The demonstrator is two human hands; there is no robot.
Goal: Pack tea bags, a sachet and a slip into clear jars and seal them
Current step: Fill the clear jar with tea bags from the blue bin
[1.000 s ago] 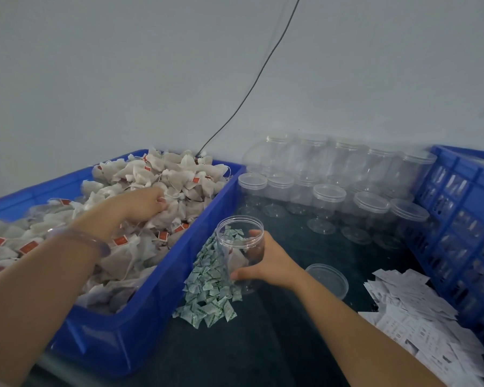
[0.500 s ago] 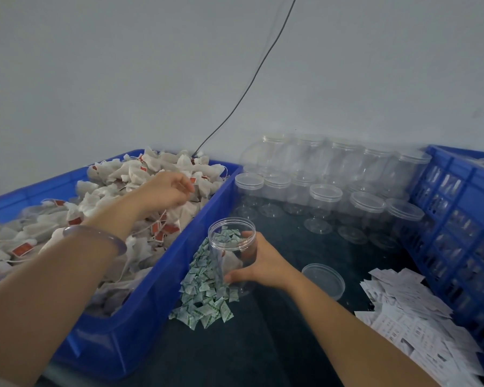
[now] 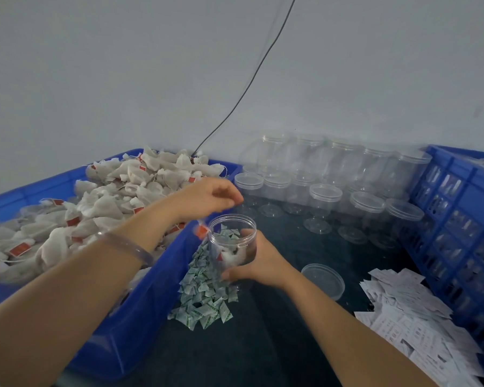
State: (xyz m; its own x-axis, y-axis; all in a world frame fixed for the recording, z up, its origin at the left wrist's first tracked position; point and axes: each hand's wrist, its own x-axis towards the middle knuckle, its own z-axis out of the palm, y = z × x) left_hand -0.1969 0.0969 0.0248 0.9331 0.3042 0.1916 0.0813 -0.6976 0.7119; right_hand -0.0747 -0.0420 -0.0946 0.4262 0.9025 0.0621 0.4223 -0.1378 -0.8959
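Note:
My right hand [image 3: 259,265] grips an open clear jar [image 3: 232,241] that stands on the dark table, with white tea bags [image 3: 232,256] in its bottom. My left hand [image 3: 207,198] hovers just above and left of the jar mouth, fingers loosely curled and nothing seen in them. A blurred orange tag [image 3: 201,231] hangs at the jar's left rim. The blue bin of tea bags [image 3: 140,311] lies to the left. Green-printed sachets [image 3: 204,300] are piled beside the jar. White slips [image 3: 414,317] lie at the right, and a loose clear lid [image 3: 323,279] sits between them and the jar.
Several lidded clear jars [image 3: 326,202] stand in rows at the back against the grey wall. A blue slatted crate [image 3: 464,224] closes off the right side. A black cable [image 3: 243,93] runs down the wall behind the bin.
My left hand rose out of the tea bag bin and swung right to above the jar. Tea bags now lie inside the jar. My right hand kept hold of the jar.

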